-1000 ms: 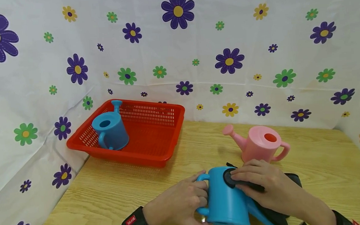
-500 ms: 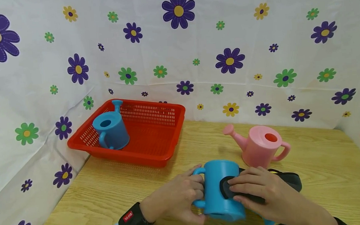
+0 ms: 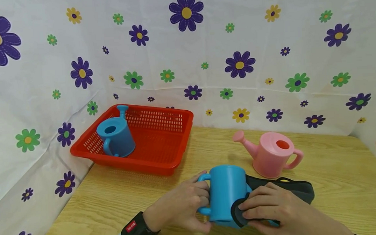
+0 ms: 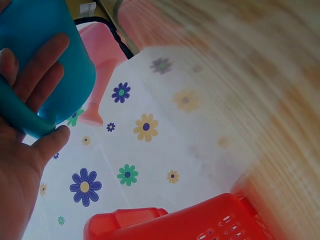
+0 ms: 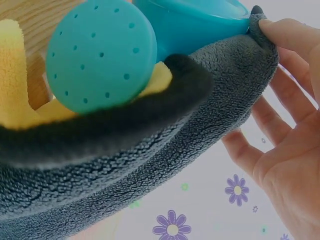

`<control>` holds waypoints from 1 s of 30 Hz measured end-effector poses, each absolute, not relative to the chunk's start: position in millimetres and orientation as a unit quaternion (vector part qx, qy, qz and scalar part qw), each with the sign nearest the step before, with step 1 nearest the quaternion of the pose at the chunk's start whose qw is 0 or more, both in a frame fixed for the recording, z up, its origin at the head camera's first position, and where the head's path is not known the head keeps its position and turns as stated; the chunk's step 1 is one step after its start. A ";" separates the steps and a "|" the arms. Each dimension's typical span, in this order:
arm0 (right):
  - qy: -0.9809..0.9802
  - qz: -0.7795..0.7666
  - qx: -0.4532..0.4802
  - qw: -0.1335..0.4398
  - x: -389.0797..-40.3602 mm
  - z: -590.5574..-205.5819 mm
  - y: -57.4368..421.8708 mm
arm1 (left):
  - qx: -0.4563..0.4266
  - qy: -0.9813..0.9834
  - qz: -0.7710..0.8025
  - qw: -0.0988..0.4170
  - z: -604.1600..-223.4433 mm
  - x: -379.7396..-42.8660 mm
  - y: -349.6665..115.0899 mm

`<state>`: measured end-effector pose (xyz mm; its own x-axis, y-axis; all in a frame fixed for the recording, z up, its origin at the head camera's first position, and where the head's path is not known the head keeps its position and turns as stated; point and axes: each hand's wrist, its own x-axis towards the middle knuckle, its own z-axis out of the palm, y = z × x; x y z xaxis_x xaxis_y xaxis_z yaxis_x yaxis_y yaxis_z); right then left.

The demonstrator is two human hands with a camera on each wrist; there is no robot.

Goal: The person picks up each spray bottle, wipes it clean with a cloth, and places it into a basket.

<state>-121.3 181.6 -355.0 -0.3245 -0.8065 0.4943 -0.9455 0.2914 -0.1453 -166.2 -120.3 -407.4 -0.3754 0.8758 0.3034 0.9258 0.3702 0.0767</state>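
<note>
Nearest the wearer, the right hand (image 3: 274, 212) presses a grey cloth (image 3: 237, 215) to the side of a blue watering can (image 3: 228, 191), its thumb and fingers clamped on the fabric. The left hand (image 3: 188, 201) has its fingers hooked round that can's handle, keeping its side turned up toward the head camera, just above the worktop (image 3: 115, 190) or on it; which cannot be told. Over the last second the cloth has slid from the side's far end to its near end, while the can has shifted slightly leftward and away; this suggests one wiping stroke along that side is almost complete. The right wrist view shows the can's spout head (image 5: 100, 55) beside the cloth's yellow lining. Just beyond stands a pink watering can (image 3: 271, 152), upright, and farther left a red basket (image 3: 165, 166) holds a second blue can (image 3: 119, 138), both unmoved.
</note>
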 end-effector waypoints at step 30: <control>-0.776 0.233 0.545 0.213 -129.4 -357.3 184.5 | -0.570 -0.806 -0.113 0.115 -409.3 -161.4 -120.2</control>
<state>-129.4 184.5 -357.3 -0.3139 -0.7476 0.5853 -0.9463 0.2965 -0.1289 -161.4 -120.2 -409.3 -0.3237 0.8924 0.3145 0.9444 0.3250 0.0500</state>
